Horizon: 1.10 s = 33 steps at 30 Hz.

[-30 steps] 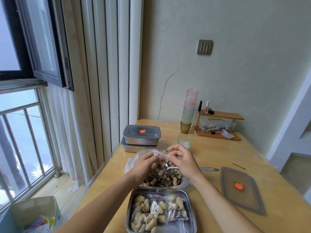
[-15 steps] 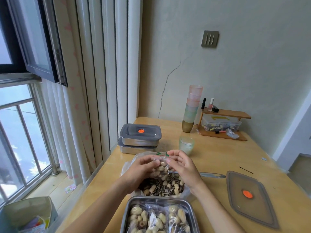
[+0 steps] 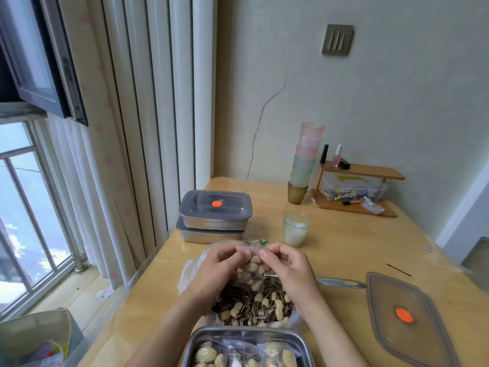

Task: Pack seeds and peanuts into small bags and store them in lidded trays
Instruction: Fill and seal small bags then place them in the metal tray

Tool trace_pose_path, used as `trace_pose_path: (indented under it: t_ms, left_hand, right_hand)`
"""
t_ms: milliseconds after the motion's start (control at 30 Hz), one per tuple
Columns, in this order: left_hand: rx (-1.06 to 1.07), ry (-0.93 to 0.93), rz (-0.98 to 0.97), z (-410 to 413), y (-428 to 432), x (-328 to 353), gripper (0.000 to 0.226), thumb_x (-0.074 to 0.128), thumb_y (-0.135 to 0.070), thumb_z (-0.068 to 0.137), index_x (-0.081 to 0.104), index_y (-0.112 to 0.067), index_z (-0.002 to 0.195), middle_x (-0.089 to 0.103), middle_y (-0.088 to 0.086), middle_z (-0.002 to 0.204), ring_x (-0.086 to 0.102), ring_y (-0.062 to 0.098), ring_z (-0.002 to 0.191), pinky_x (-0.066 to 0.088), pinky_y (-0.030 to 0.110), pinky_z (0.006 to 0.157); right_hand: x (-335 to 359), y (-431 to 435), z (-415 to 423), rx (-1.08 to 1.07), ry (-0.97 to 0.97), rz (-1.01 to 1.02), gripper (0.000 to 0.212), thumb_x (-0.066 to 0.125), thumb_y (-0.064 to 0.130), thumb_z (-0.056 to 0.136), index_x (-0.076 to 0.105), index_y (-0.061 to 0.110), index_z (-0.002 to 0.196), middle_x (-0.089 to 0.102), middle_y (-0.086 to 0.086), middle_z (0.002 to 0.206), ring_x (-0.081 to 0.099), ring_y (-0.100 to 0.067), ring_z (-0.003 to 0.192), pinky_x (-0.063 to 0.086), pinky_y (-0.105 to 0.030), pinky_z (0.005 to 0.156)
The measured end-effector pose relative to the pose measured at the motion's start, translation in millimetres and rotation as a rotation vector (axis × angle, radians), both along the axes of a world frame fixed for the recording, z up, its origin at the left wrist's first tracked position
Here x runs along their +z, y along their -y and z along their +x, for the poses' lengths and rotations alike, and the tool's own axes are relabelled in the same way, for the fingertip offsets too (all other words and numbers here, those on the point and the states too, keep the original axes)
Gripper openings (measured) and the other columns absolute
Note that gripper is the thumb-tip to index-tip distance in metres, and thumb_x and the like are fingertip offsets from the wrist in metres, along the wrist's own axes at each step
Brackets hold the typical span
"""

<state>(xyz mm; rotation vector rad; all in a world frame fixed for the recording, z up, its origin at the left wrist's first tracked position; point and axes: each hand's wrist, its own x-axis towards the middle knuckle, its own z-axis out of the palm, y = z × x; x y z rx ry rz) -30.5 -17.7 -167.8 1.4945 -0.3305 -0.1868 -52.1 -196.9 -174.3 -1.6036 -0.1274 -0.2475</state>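
Slid inward along the red seal strip of the small bag (image 3: 251, 274) since a second ago; left hand (image 3: 217, 271) and right hand (image 3: 288, 268) closer together, now pinching it nearly fingertip to fingertip.

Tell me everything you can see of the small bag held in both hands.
The small bag is thin clear plastic with a red zip line and green print along its top. Pale peanuts in the shell and some striped seeds fill it. It hangs upright over the loose pile of seeds and peanuts. The left hand and the right hand pinch its top strip from either side.
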Motion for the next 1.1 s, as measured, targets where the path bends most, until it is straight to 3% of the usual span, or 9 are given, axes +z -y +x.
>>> trace_pose_path:
  t_ms: [67, 200, 333, 433, 533, 600, 733, 900, 1100]
  left_hand:
    - [0.01, -0.025, -0.02, -2, 3, -2, 0.021, 0.056, -0.016, 0.101, 0.077, -0.014, 0.107, 0.076, 0.009, 0.111, 0.071, 0.027, 0.108, 0.055, 0.045, 0.093]
    - [0.018, -0.06, -0.072, 0, 5, -4, 0.021, 0.053, -0.012, 0.097, 0.073, -0.011, 0.091, 0.073, 0.01, 0.093, 0.067, 0.021, 0.089, 0.052, 0.038, 0.079]
    - [0.041, -0.036, -0.064, 1, 5, -2, 0.036, 0.052, -0.004, 0.096, 0.067, -0.022, 0.068, 0.061, -0.007, 0.072, 0.057, 0.01, 0.07, 0.046, 0.022, 0.059]
    - [0.037, -0.012, -0.082, -1, 5, -2, 0.026, 0.055, -0.005, 0.096, 0.072, -0.013, 0.079, 0.068, -0.001, 0.082, 0.063, 0.012, 0.079, 0.051, 0.027, 0.067]
    - [0.038, -0.006, -0.135, 0, 4, -5, 0.015, 0.058, -0.007, 0.095, 0.072, -0.002, 0.093, 0.072, 0.012, 0.092, 0.065, 0.023, 0.087, 0.052, 0.04, 0.079]
    - [0.036, -0.003, -0.168, 1, 3, -5, 0.015, 0.06, -0.014, 0.091, 0.071, -0.003, 0.091, 0.07, 0.015, 0.089, 0.063, 0.027, 0.086, 0.051, 0.043, 0.08]
    - [0.044, -0.003, -0.178, 2, 2, -6, 0.021, 0.061, -0.023, 0.088, 0.069, -0.004, 0.092, 0.068, 0.015, 0.088, 0.06, 0.027, 0.083, 0.049, 0.039, 0.074]
    - [0.029, -0.016, -0.2, 1, 3, -4, 0.024, 0.067, -0.029, 0.091, 0.069, -0.005, 0.091, 0.067, 0.02, 0.092, 0.061, 0.034, 0.088, 0.049, 0.053, 0.087]
    - [0.052, -0.025, -0.217, 1, 2, -4, 0.02, 0.067, -0.027, 0.092, 0.073, -0.008, 0.092, 0.071, 0.018, 0.094, 0.064, 0.032, 0.089, 0.049, 0.051, 0.089]
  right_hand:
    - [2, -2, -3, 0.004, 0.015, -0.005, 0.01, 0.069, 0.009, 0.098, 0.074, 0.009, 0.089, 0.073, 0.003, 0.076, 0.066, -0.005, 0.072, 0.052, -0.019, 0.071]
    - [3, -6, -6, -0.032, 0.054, -0.06, 0.009, 0.07, 0.012, 0.098, 0.075, 0.013, 0.09, 0.075, -0.002, 0.08, 0.067, -0.01, 0.073, 0.055, -0.027, 0.072]
    - [1, -9, -7, -0.072, 0.13, -0.199, 0.01, 0.072, 0.018, 0.098, 0.075, 0.024, 0.09, 0.076, -0.002, 0.084, 0.069, -0.016, 0.078, 0.056, -0.041, 0.077]
    - [2, -10, -8, -0.091, 0.138, -0.188, 0.01, 0.072, 0.017, 0.098, 0.076, 0.023, 0.09, 0.076, -0.002, 0.086, 0.071, -0.018, 0.081, 0.058, -0.043, 0.078]
    - [4, -11, -10, -0.052, 0.104, -0.12, 0.008, 0.071, 0.015, 0.098, 0.075, 0.018, 0.092, 0.076, -0.001, 0.085, 0.069, -0.013, 0.079, 0.057, -0.032, 0.075]
    - [5, -12, -12, -0.008, 0.065, -0.043, 0.005, 0.07, 0.012, 0.098, 0.073, 0.01, 0.095, 0.074, 0.0, 0.083, 0.067, -0.01, 0.078, 0.054, -0.025, 0.074]
    - [4, -10, -11, -0.018, 0.023, 0.041, 0.008, 0.068, 0.009, 0.098, 0.069, 0.0, 0.096, 0.071, -0.005, 0.079, 0.064, -0.014, 0.073, 0.054, -0.028, 0.072]
    - [4, -10, -9, -0.029, 0.009, 0.098, 0.011, 0.066, 0.006, 0.098, 0.07, -0.004, 0.096, 0.07, -0.008, 0.078, 0.064, -0.015, 0.072, 0.052, -0.029, 0.071]
    - [3, -9, -9, -0.002, -0.024, 0.125, 0.012, 0.066, 0.008, 0.099, 0.074, -0.001, 0.098, 0.072, -0.011, 0.081, 0.064, -0.018, 0.074, 0.051, -0.026, 0.07]
